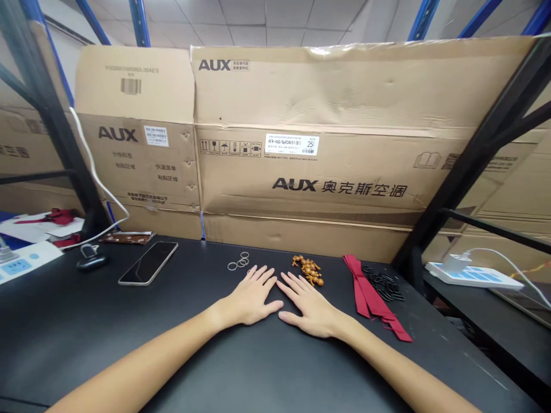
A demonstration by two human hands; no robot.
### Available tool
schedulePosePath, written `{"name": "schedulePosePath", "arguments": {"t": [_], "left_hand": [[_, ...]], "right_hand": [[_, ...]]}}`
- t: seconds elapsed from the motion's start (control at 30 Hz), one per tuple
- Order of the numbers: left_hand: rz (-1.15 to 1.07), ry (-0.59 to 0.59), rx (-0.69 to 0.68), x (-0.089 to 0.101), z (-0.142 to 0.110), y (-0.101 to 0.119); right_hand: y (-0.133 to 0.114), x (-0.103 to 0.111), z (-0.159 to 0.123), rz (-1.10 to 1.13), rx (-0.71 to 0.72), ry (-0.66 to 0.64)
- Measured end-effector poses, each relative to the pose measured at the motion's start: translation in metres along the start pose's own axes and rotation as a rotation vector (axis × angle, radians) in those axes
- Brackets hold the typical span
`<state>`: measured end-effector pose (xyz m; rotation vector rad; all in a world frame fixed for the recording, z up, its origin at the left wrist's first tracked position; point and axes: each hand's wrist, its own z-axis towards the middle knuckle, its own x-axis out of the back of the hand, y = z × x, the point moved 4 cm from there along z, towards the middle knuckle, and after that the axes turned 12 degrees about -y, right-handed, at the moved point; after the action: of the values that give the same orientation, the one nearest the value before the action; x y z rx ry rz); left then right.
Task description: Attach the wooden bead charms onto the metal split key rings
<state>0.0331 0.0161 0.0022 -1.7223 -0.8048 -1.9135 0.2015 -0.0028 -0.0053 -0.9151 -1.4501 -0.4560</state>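
My left hand (252,296) and my right hand (307,308) lie flat and palm down on the black tabletop (77,338), fingers apart and holding nothing. Just beyond my left fingertips lies a small cluster of thin metal rings (239,261). A golden gourd-shaped ornament (308,271) sits close to my right fingertips. To the right of my right hand lies a dark red ribbon (372,297), and beyond it is a heap of small black pieces (383,284). A smartphone (148,263) lies face up further left.
Large AUX cardboard boxes (327,149) stand along the table's back edge, between dark rack uprights (482,149). A black clip-like object (92,259) and a power strip (26,261) are at the left. Another power strip (473,275) sits on a lower surface at the right.
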Motion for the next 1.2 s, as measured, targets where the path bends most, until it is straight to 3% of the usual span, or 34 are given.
{"name": "schedulePosePath", "arguments": {"t": [0.13, 0.2, 0.3, 0.4, 0.5, 0.57, 0.7, 0.87, 1.03, 1.2], "left_hand": [[0.016, 0.015, 0.172, -0.003, 0.003, -0.006], [0.009, -0.01, 0.196, -0.005, 0.004, -0.006], [-0.002, -0.012, 0.151, -0.005, 0.004, -0.004], [-0.032, 0.002, 0.1, 0.0, 0.002, -0.002], [-0.079, 0.024, 0.053, 0.005, 0.0, -0.001], [-0.113, 0.053, 0.028, 0.007, 0.0, -0.002], [-0.126, 0.133, 0.033, 0.006, 0.001, -0.008], [-0.092, 0.227, 0.071, 0.002, 0.005, -0.018], [-0.136, 0.217, -0.006, -0.002, 0.009, -0.018], [-0.124, 0.185, -0.044, 0.0, 0.01, -0.016]], "right_hand": [[-0.001, -0.001, 0.0, -0.005, 0.008, 0.032], [-0.001, 0.001, 0.001, -0.028, -0.007, 0.113], [0.005, 0.009, 0.0, -0.108, -0.111, 0.326], [0.017, 0.018, -0.004, -0.235, -0.311, 0.463], [0.029, 0.022, -0.007, -0.335, -0.495, 0.448], [0.033, 0.02, -0.007, -0.356, -0.534, 0.417], [0.03, 0.014, -0.005, -0.275, -0.45, 0.422], [0.019, 0.009, -0.002, -0.036, -0.188, 0.441], [0.014, 0.008, -0.001, 0.1, 0.002, 0.44], [0.013, 0.008, 0.001, 0.105, 0.037, 0.422]]}}
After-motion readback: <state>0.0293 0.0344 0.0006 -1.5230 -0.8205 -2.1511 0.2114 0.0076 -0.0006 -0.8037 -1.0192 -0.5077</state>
